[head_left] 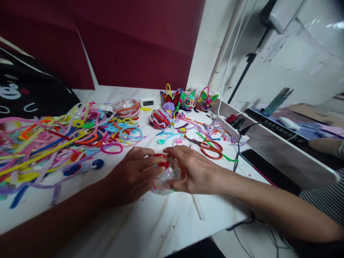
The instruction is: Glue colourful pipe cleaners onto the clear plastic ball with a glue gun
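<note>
Red and fuzzy-looking, a small piece (162, 165) sits on the upper side of a clear shell (170, 176), which rests on the white table (150, 225) nearer the person than the orange-handled scissors (202, 144) and to their left. The left hand (139, 172) reaches across the shell from its side, fingers bent over the top and onto the red piece; the right hand (190, 168) curls around the opposite side, thumb low and fingers high, so the shell is gripped between the two. The step in hand looks to be steadying the shell while the red piece is pressed or fitted against it, though the fingers hide how it is fixed. The next move seems to call for a light, even hold, with one hand bracing the curved wall and fingertips guiding the red piece without sliding it. Far left of the scissors spreads a tangled heap of coloured strips (80, 138); beyond them sit a striped, wrapped piece (160, 119) and bright animal-face ornaments (188, 101). To their right lies a dark phone (271, 170).
</note>
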Available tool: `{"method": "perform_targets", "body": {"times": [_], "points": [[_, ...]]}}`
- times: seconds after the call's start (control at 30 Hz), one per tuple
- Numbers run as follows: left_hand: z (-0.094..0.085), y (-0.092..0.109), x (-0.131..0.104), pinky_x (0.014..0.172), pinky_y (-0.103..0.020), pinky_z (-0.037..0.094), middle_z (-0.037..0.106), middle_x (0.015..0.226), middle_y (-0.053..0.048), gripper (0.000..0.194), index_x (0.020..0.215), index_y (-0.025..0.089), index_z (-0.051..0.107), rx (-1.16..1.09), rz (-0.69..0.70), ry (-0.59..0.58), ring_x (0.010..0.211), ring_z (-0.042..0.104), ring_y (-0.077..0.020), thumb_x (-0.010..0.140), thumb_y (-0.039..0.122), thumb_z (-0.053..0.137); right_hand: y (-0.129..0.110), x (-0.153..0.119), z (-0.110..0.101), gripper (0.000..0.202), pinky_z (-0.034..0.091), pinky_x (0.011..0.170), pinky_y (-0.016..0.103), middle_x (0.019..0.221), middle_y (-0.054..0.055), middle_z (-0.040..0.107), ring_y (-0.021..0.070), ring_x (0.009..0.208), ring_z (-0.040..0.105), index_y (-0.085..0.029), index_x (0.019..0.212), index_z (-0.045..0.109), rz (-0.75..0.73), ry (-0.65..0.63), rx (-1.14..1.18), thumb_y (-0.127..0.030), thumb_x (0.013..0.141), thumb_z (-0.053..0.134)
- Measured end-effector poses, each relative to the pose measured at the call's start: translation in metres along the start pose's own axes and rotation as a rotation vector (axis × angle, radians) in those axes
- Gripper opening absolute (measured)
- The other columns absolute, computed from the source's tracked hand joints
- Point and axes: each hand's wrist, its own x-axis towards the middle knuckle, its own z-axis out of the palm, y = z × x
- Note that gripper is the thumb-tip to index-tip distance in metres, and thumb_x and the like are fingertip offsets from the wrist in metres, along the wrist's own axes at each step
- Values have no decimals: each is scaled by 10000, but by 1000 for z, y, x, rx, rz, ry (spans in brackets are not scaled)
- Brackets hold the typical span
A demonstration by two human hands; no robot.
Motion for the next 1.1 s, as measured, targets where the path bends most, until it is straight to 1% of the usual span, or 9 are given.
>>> {"method": "perform_targets", "body": {"times": [0.1, 0.27, 0.4, 0.57, 0.77, 0.9, 0.97, 1.03, 1.1], "points": [[0, 0, 0, 991, -475, 472, 742, 1306, -118, 201, 1230, 189, 640, 7, -28, -9, 1177, 604, -294, 1066, 204, 524, -2, 3, 10, 655, 519, 993, 479, 1267, 185, 697, 347, 1171, 645, -131, 1343, 611, 25, 5, -48, -397, 806, 876], [5, -1, 1, 962, -460, 497, 752, 1255, -122, 208, 1220, 194, 645, 14, 7, 48, 1140, 635, -283, 1050, 214, 527, -6, 7, 18, 739, 513, 960, 497, 1248, 204, 687, 364, 1137, 638, -126, 1369, 578, 36, 27, -97, -551, 835, 860], [3, 5, 1, 949, -465, 516, 759, 1217, -130, 184, 1200, 168, 643, 63, -5, 49, 1134, 643, -291, 1057, 202, 533, -6, 8, 22, 824, 502, 1000, 521, 1282, 226, 691, 385, 1181, 638, -107, 1440, 510, 31, 18, -102, -494, 814, 880], [-2, 13, 2, 956, -470, 528, 772, 1217, -95, 163, 1178, 189, 641, 186, 3, 21, 1148, 675, -286, 1061, 172, 528, 1, 12, 22, 997, 503, 1030, 538, 1326, 254, 691, 398, 1232, 646, -79, 1533, 392, -31, 28, -56, -449, 772, 918], [-2, 13, 3, 892, -420, 462, 778, 1114, -101, 177, 1149, 159, 665, 295, 123, 104, 1125, 672, -270, 1087, 213, 509, 7, 18, 14, 996, 514, 1029, 535, 1354, 244, 694, 394, 1247, 658, -104, 1561, 355, -111, -17, -42, -393, 786, 910], [-12, 14, 5, 863, -392, 461, 776, 1061, -73, 152, 1104, 178, 662, 320, 157, 100, 1023, 690, -237, 1065, 192, 516, 8, 21, 7, 1012, 511, 1044, 527, 1369, 255, 690, 403, 1278, 652, -100, 1579, 346, -115, -85, -44, -368, 786, 914], [-16, 12, 7, 851, -379, 480, 761, 1008, -52, 109, 1088, 194, 643, 281, 58, 170, 941, 697, -223, 1026, 173, 557, 9, 22, 3, 1011, 510, 1048, 529, 1389, 259, 680, 405, 1296, 646, -106, 1592, 336, -110, -114, -39, -338, 793, 910], [-17, 9, 9, 861, -361, 508, 750, 1005, -43, 119, 1094, 207, 626, 225, -135, 250, 916, 700, -215, 1005, 154, 567, 10, 25, 0, 1025, 510, 1053, 530, 1411, 263, 667, 403, 1309, 641, -112, 1605, 321, -118, -143, -24, -302, 791, 914], [-14, 4, 9, 850, -331, 533, 751, 1014, -38, 119, 1095, 209, 633, 142, -332, 258, 902, 701, -204, 1019, 176, 548, 12, 30, -5, 1048, 505, 1067, 528, 1432, 271, 653, 400, 1320, 635, -102, 1615, 310, -139, -176, -10, -260, 782, 925]]}}
